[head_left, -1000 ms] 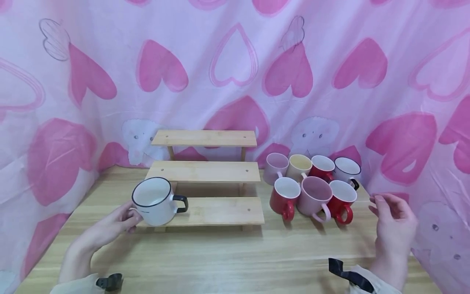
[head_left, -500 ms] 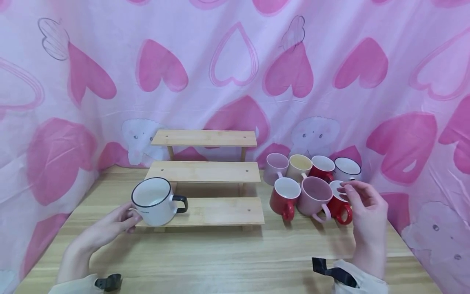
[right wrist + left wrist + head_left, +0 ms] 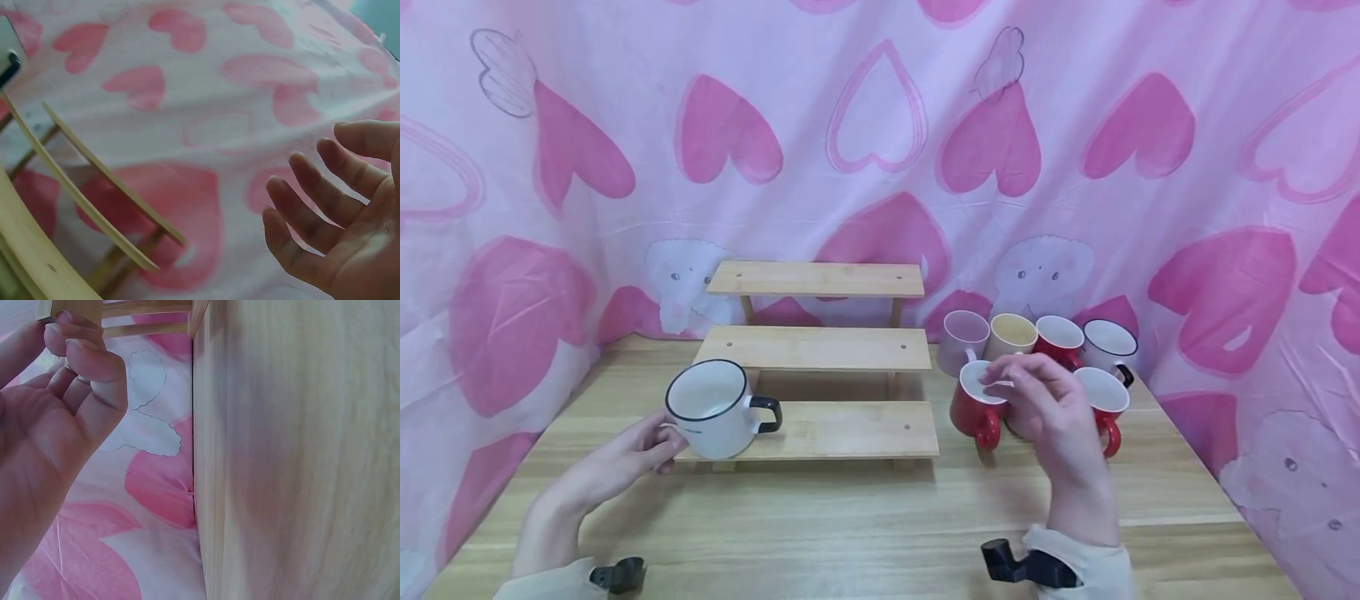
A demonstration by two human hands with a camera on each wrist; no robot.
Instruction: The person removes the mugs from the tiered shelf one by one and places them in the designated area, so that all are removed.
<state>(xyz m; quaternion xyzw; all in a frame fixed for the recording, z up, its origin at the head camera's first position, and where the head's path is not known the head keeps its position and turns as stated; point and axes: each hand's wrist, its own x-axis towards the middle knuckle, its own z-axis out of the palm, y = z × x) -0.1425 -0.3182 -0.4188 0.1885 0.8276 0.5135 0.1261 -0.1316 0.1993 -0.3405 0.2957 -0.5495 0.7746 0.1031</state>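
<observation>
A white mug with a black rim and black handle (image 3: 709, 410) sits at the left end of the lowest board of a three-step wooden shelf rack (image 3: 850, 432). Beside that mug, my left hand (image 3: 628, 462) pinches the board's left end; in the left wrist view its curled fingers (image 3: 94, 362) meet the board's corner. My right hand (image 3: 1056, 412) holds nothing, fingers loosely bent and spread, above the front row of mugs. It covers most of a pink mug there and overlaps the rim of a red mug (image 3: 973, 408). Another red mug (image 3: 1103, 393) stands right of it.
In the back row stand a lilac mug (image 3: 962, 340), a cream mug (image 3: 1011, 333), a red mug (image 3: 1058, 335) and a white black-rimmed mug (image 3: 1108, 343). The wooden table (image 3: 820, 525) reaches a heart-patterned curtain (image 3: 865, 108) behind the rack.
My right hand has swept left from the table's right side, across the right red mug, to over the pink mug. The left hand and its mug have stayed in place.
</observation>
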